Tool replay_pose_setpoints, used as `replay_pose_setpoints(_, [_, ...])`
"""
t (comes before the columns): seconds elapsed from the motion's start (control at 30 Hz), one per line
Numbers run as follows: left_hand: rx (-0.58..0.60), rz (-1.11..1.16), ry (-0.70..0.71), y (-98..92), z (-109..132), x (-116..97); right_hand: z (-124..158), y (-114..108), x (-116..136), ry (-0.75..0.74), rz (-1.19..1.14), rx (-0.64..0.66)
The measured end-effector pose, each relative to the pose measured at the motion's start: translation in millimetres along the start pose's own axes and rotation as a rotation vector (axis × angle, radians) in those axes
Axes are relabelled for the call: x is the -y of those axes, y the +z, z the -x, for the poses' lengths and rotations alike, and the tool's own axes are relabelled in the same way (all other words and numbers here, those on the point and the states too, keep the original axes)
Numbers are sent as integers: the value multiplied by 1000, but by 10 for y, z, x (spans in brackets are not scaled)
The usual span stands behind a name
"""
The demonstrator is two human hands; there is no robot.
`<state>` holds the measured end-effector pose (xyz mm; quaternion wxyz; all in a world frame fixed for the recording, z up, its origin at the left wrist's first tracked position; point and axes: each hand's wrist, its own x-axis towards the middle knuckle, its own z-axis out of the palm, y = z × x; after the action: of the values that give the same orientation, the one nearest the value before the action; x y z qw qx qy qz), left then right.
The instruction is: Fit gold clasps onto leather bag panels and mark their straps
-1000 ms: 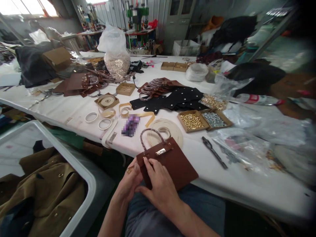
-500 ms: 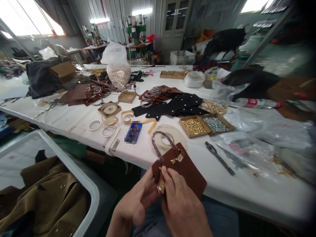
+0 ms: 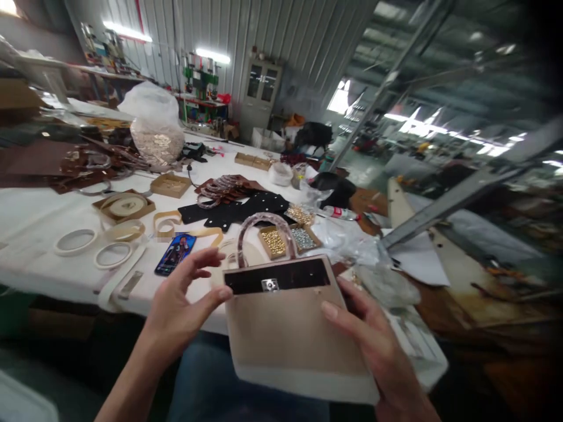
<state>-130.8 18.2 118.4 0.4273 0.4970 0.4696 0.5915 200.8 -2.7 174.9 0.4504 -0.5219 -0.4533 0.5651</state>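
I hold a flat bag panel (image 3: 290,334) up in front of me with its beige back side facing me. A dark strip with a small metal plate (image 3: 270,285) runs across its top, and a looped handle (image 3: 264,225) rises above it. My right hand (image 3: 378,351) grips the panel's right edge, fingers wrapped onto it. My left hand (image 3: 185,305) is at the left edge, thumb touching the panel and the other fingers spread apart.
The long white table (image 3: 39,217) carries tape rolls (image 3: 74,241), a phone (image 3: 175,254), black panels (image 3: 237,210), boxes of gold and silver studs (image 3: 275,241), brown bag pieces (image 3: 44,164) and a bag of metal parts (image 3: 156,143). Plastic bags (image 3: 378,281) lie right.
The panel was flipped from its brown front to its beige back and lifted higher. My left hand opened out at its edge. The view swung up and right.
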Motion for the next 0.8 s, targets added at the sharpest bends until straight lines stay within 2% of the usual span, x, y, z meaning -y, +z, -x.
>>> replay_pose_setpoints(0.03, [-14,-15,23,-34,-50,31,-40,-26,-62,36,-101,34])
replay_pose_setpoints(0.1, [86,42,-17,-114,-52,127,-101,-43,-263,97,-252,101])
replay_pose_setpoints(0.2, [390,189,-257,-226,169,378,-134,10,-660,199,-386,184])
replay_pose_setpoints(0.23, [457,213,-359,-254,273,482,-140,39,-791,228,-417,210])
replay_pose_setpoints(0.27, [476,215,-456,-276,373,585,-152,66,-911,251,-447,231])
replay_pose_setpoints(0.33, [377,141,-593,-300,514,756,-209,101,-1105,276,-495,253])
replay_pose_setpoints(0.37, [309,82,-612,-300,537,808,-261,103,-1175,279,-504,255])
replay_pose_setpoints(0.43, [252,-17,-546,-276,474,833,-419,76,-1258,276,-467,254])
replay_pose_setpoints(0.5, [306,-86,-414,-231,289,779,-646,22,-1265,265,-358,252])
replay_pose_setpoints(0.57, [321,-166,-360,-184,43,719,-921,-21,-1214,246,-229,251])
replay_pose_setpoints(0.67, [184,-335,-430,-136,-320,753,-1365,-2,-1101,164,-56,245])
replay_pose_setpoints(0.8, [65,-594,-416,-74,-641,997,-1873,126,-1074,-38,215,206])
